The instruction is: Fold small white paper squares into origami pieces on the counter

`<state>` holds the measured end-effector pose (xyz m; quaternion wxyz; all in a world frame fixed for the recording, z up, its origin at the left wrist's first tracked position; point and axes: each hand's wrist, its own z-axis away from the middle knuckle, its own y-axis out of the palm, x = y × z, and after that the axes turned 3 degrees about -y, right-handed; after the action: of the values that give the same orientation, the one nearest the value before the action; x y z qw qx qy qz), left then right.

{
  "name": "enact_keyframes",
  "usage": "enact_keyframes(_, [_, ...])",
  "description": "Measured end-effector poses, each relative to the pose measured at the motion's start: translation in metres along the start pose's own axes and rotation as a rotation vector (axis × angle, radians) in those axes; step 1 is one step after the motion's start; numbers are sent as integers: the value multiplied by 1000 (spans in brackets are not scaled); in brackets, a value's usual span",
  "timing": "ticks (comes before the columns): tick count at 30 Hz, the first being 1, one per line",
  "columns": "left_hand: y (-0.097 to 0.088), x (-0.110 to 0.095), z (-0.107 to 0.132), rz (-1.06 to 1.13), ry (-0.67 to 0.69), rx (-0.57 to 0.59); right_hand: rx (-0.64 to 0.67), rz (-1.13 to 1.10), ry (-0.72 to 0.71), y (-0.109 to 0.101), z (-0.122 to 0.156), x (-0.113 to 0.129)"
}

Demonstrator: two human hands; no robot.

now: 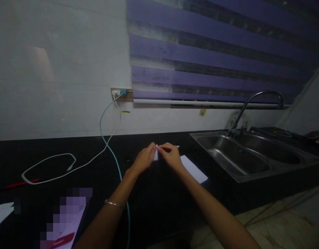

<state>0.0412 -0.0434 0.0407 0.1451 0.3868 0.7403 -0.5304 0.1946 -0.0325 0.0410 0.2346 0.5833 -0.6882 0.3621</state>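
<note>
Above the black counter, my left hand (pixel 145 157) and my right hand (pixel 171 155) meet with fingertips almost touching. Between them is a small piece of white paper (pixel 156 155), pinched by both hands; the fingers hide much of it. A thin white tip of paper shows just past the right hand's knuckles. Beside my right wrist a white sheet of paper (pixel 194 168) lies flat on the counter. A silver bangle circles my left forearm.
A double steel sink (pixel 234 155) with a curved faucet (pixel 263 93) is at the right. White (pixel 91 160) and teal (pixel 114 154) cables run from the wall socket (pixel 128 95) across the black counter (pixel 154 200). A red pen-like object (pixel 19 184) and papers (pixel 2 212) lie left.
</note>
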Motion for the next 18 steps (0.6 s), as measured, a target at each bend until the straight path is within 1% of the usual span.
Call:
enact_keyframes(3, [-2,0,0,-130,-35,39,39,-17,8,1,1,-2])
enact_keyframes(5, [-2,1,0,-198,-54,64,33,0,-7,1,0,-4])
enact_keyframes(8, [-1,4,-2,-200,-43,68,18,25,-29,1,-1,-6])
enact_keyframes(10, [-1,5,-3,-84,-27,51,29,-1,-2,0,-2,-8])
enact_keyframes(12, [-3,5,-3,116,-19,62,25,-57,71,-2,-3,-10])
enact_keyframes(15, [-8,2,-2,415,-18,196,-75,-205,239,-3,-5,-15])
enact_keyframes(17, [-10,-1,-1,538,-31,267,-168,-342,308,-3,-7,-17])
enact_keyframes(18, [-11,-3,-2,567,-44,274,-208,-416,331,-3,-8,-18])
